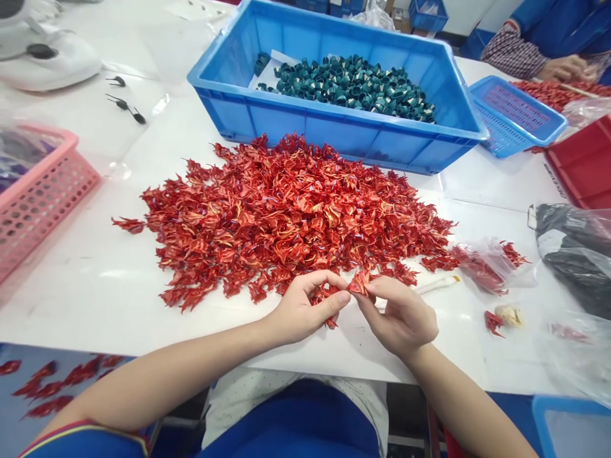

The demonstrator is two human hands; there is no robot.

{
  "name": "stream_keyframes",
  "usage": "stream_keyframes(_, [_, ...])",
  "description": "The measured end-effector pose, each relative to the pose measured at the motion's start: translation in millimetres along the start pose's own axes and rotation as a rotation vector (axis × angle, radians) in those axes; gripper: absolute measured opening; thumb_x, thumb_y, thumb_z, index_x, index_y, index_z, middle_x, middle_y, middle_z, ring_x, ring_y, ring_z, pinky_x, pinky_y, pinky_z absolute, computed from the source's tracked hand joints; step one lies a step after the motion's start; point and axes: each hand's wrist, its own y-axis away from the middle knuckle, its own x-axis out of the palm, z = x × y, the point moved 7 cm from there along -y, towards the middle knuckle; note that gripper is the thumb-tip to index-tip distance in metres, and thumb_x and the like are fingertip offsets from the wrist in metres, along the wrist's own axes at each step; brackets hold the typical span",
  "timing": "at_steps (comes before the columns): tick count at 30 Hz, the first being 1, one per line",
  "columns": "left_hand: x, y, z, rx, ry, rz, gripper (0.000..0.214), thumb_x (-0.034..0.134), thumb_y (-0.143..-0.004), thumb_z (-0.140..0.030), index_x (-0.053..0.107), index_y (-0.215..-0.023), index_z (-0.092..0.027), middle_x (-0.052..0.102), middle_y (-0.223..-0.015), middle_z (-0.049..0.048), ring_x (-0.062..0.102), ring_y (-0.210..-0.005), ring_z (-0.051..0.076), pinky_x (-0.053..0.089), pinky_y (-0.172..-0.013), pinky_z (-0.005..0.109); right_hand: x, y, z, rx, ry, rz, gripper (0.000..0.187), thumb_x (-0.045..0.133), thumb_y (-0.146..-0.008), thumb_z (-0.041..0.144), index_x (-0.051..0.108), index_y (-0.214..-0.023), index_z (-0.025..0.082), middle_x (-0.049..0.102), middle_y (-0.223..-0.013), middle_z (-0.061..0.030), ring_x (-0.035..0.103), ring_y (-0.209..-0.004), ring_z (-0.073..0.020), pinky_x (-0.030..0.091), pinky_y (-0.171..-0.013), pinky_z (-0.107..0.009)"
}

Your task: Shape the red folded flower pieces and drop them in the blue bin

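One folded red paper crane (359, 284) pinched above a white desk (81, 312), beside a large heap of red cranes (286, 216)
The crane is gripped at the near edge of the heap by the closed fingers (375, 287) of the right hand (396, 316); the left hand (303, 305) is curled in beside it, though whether it shares the grip cannot be told. Hundreds of red cranes are gathered in the heap, with a few lying apart near a clear plastic bag (487, 267). Many teal folded pieces (348, 86) are held separately in a blue plastic crate (286, 121), and none are seen among the red. Another red pile is being handled farther off by a co-worker's hand (566, 69).
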Motion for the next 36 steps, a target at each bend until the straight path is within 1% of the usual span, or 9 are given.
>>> stream_keyframes(5, [0.0,3,-3,-0.004,0.008,-0.001,0.048,0.073,-0.072,-0.060,0.058,-0.083,-0.016,0.054,-0.051,-0.0070,0.043,-0.037,0.004,0.039,-0.040,0.018,3,-2,15,-0.176,0.094,0.119,0.037,0.060,-0.087,0.002,0.055,-0.120,0.018,0.068,-0.068,-0.0019,0.062,-0.058,-0.0125,0.055,-0.051,-0.024])
stream_keyframes(9, [-0.2,3,-6,0.006,0.013,-0.012,0.049,0.073,-0.073,-0.060,0.058,-0.088,-0.016,0.053,-0.051,-0.0074,0.044,-0.039,0.005,0.041,-0.041,0.019,-1,8,19,-0.277,0.208,0.075,0.038,0.063,-0.083,-0.001,0.059,-0.118,0.013,0.069,-0.072,-0.0043,0.065,-0.066,-0.0141,0.058,-0.057,-0.026])
stream_keyframes(12, [-0.4,4,-7,0.011,0.007,-0.022,0.048,0.073,-0.072,-0.061,0.058,-0.082,-0.016,0.053,-0.054,-0.0064,0.045,-0.040,0.005,0.043,-0.042,0.019,-5,17,19,-0.337,0.254,0.037,0.035,0.068,-0.080,-0.001,0.064,-0.112,0.011,0.072,-0.082,-0.0087,0.069,-0.078,-0.0180,0.062,-0.064,-0.030])
stream_keyframes(17, [0.8,4,-6,0.005,0.039,-0.004,0.050,0.074,-0.070,-0.063,0.054,-0.076,-0.017,0.053,-0.059,-0.0054,0.046,-0.041,0.005,0.045,-0.042,0.020,-7,25,17,-0.371,0.292,0.095,0.026,0.071,-0.081,0.007,0.070,-0.103,0.020,0.074,-0.087,-0.0067,0.071,-0.080,-0.0211,0.064,-0.060,-0.033])
stream_keyframes(26, [-1.3,5,-4,0.037,0.035,-0.014,0.048,0.074,-0.073,-0.060,0.055,-0.076,-0.016,0.054,-0.059,-0.0030,0.050,-0.045,0.007,0.046,-0.042,0.020,-3,25,15,-0.385,0.239,0.137,0.035,0.073,-0.076,0.003,0.068,-0.108,0.017,0.076,-0.091,-0.0086,0.073,-0.087,-0.0228,0.067,-0.069,-0.034])
stream_keyframes(28, [-2.8,5,-6,0.069,0.041,-0.027,0.044,0.073,-0.075,-0.056,0.055,-0.076,-0.016,0.053,-0.059,-0.0033,0.050,-0.044,0.007,0.045,-0.042,0.020,0,21,15,-0.326,0.189,0.112,0.035,0.070,-0.078,0.004,0.066,-0.110,0.018,0.076,-0.086,-0.0075,0.074,-0.081,-0.0207,0.066,-0.069,-0.032])
stream_keyframes(31, [-7.3,7,-10,0.133,-0.011,-0.082,0.036,0.072,-0.079,-0.048,0.055,-0.075,-0.016,0.055,-0.066,-0.0020,0.050,-0.044,0.006,0.044,-0.042,0.020,1,16,4,-0.055,0.017,0.001,0.034,0.067,-0.083,0.013,0.060,-0.116,0.022,0.075,-0.084,-0.0060,0.074,-0.072,-0.0193,0.065,-0.064,-0.031])
stream_keyframes(33, [-10.0,9,-16,0.226,-0.119,-0.129,0.028,0.069,-0.082,-0.040,0.057,-0.074,-0.016,0.058,-0.071,0.0005,0.053,-0.048,0.007,0.046,-0.045,0.021,0,16,-6,0.142,-0.082,-0.070,0.032,0.069,-0.084,0.018,0.060,-0.114,0.022,0.075,-0.086,-0.0068,0.074,-0.070,-0.0194,0.064,-0.060,-0.031])
stream_keyframes(36, [-9.6,13,-28,0.414,-0.314,-0.176,0.017,0.066,-0.084,-0.029,0.061,-0.074,-0.016,0.064,-0.075,0.0048,0.061,-0.064,0.014,0.052,-0.060,0.026,4,16,-13,0.278,-0.178,-0.052,0.025,0.072,-0.081,0.015,0.064,-0.104,0.021,0.075,-0.083,-0.0061,0.074,-0.070,-0.0190,0.064,-0.063,-0.030])
